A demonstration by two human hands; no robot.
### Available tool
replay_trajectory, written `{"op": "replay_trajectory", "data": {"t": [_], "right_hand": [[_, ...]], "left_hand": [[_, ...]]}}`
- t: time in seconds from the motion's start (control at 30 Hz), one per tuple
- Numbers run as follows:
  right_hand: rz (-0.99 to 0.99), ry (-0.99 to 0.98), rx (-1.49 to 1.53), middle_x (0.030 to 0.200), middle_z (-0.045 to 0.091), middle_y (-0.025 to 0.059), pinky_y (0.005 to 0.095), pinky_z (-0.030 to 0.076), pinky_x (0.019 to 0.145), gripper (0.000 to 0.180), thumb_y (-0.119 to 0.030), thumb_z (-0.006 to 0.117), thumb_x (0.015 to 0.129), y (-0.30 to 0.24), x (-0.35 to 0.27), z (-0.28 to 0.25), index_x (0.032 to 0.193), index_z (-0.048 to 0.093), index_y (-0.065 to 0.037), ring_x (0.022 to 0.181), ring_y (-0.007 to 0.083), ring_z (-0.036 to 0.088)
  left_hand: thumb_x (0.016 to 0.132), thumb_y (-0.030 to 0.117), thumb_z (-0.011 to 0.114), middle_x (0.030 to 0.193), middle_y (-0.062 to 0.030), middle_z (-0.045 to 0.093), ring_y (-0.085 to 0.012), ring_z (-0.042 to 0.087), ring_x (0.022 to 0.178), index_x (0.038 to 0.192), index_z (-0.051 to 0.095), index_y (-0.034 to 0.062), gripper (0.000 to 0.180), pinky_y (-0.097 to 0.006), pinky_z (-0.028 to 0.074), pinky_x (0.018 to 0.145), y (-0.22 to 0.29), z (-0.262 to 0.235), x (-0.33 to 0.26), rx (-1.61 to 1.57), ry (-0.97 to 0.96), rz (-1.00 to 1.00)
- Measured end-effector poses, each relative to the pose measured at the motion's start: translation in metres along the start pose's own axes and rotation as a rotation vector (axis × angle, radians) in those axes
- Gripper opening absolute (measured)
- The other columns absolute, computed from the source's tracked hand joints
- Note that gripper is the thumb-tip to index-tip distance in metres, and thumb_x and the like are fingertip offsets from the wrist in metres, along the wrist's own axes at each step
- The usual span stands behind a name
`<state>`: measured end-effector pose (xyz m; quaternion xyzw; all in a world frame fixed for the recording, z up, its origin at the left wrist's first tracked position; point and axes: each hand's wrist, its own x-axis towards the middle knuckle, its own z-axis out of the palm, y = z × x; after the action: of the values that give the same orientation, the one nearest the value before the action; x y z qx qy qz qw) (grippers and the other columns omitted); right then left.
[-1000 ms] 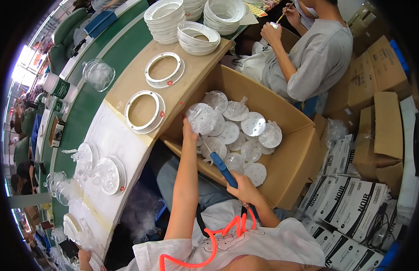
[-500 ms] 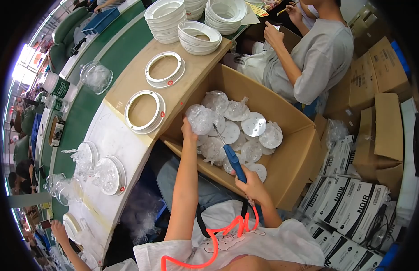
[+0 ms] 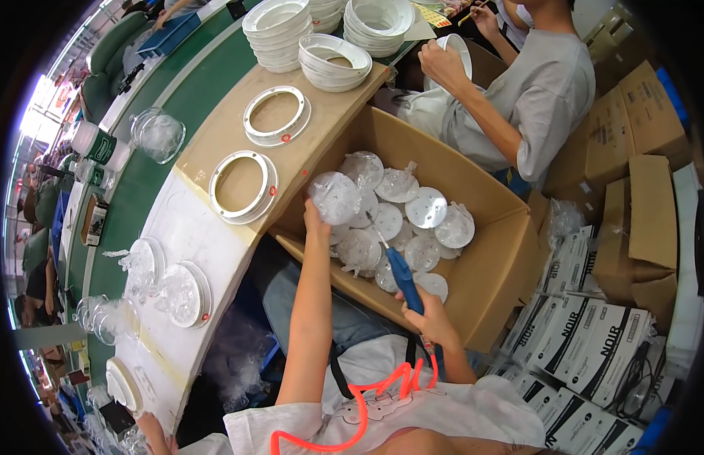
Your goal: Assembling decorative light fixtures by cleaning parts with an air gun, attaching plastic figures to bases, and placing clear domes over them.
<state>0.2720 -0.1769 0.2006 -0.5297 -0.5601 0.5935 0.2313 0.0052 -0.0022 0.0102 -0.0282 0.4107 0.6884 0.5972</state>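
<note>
My left hand [image 3: 315, 218] is closed on a round white disc wrapped in clear plastic [image 3: 334, 199], tilted over the near left part of an open cardboard box [image 3: 473, 303]. In my right hand [image 3: 433, 318] is a blue air blow gun [image 3: 403, 279] with a thin metal nozzle, joined to an orange-red coiled hose [image 3: 359, 417]. The nozzle points up and left, its tip apart from the held disc. Several similar white discs [image 3: 426, 208] lie in the box beneath, many with crumpled clear plastic on them.
On the curved bench to my left are white rings [image 3: 278, 117], stacks of white rings [image 3: 280, 34] and plastic-covered discs [image 3: 183, 296]. A co-worker [image 3: 534, 98] sits beyond the box, holding a white round part [image 3: 459, 57]. Printed cartons [image 3: 579, 341] stand at right.
My right hand and the blow gun have shifted slightly down and right, away from the disc. My left hand has moved slightly left. The co-worker beyond the box has raised a white part.
</note>
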Motion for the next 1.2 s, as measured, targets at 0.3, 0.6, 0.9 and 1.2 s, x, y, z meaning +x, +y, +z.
{"op": "replay_trajectory", "data": {"t": [0.3,0.6,0.9,1.2], "right_hand": [[0.012,-0.156,-0.1,0.067,0.055,0.0036,0.0271,0.043,0.061,0.027,-0.011,0.056,0.074,0.004,0.0,0.011,0.1,0.054,-0.002,0.062,0.012,0.053],[-0.025,-0.083,-0.09,0.064,0.054,0.0078,0.0309,0.043,0.059,0.029,-0.013,0.057,0.072,-0.013,0.013,0.016,0.1,0.055,-0.002,0.059,0.0191,0.054],[0.041,-0.098,-0.113,0.068,0.055,0.0033,0.0269,0.043,0.059,0.028,-0.014,0.056,0.075,0.01,0.01,0.018,0.101,0.055,-0.004,0.061,0.0125,0.052],[0.265,-0.068,0.056,0.077,0.061,0.0113,0.0317,0.046,0.063,0.05,-0.037,0.057,0.078,0.091,0.033,0.006,0.106,0.05,0.003,0.069,0.0214,0.061]], "left_hand": [[0.093,0.048,0.028,0.123,-0.0119,0.052,-0.0302,0.051,0.112,0.125,0.046,0.0071,0.055,-0.046,0.042,0.095,-0.001,-0.002,0.005,-0.018,-0.102,-0.098],[0.094,0.047,0.027,0.124,-0.0129,0.052,-0.0315,0.051,0.112,0.124,0.046,0.005,0.055,-0.047,0.041,0.095,-0.014,-0.006,0.01,0.042,-0.109,-0.04],[0.092,0.051,0.031,0.12,-0.0123,0.054,-0.0305,0.053,0.11,0.122,0.048,0.0066,0.057,-0.047,0.042,0.094,-0.01,0.001,0.008,-0.007,-0.032,-0.109],[0.09,0.052,0.039,0.118,-0.0121,0.055,-0.0277,0.056,0.105,0.122,0.047,0.0013,0.06,-0.042,0.047,0.089,-0.008,0.009,-0.004,-0.017,-0.131,-0.107]]}}
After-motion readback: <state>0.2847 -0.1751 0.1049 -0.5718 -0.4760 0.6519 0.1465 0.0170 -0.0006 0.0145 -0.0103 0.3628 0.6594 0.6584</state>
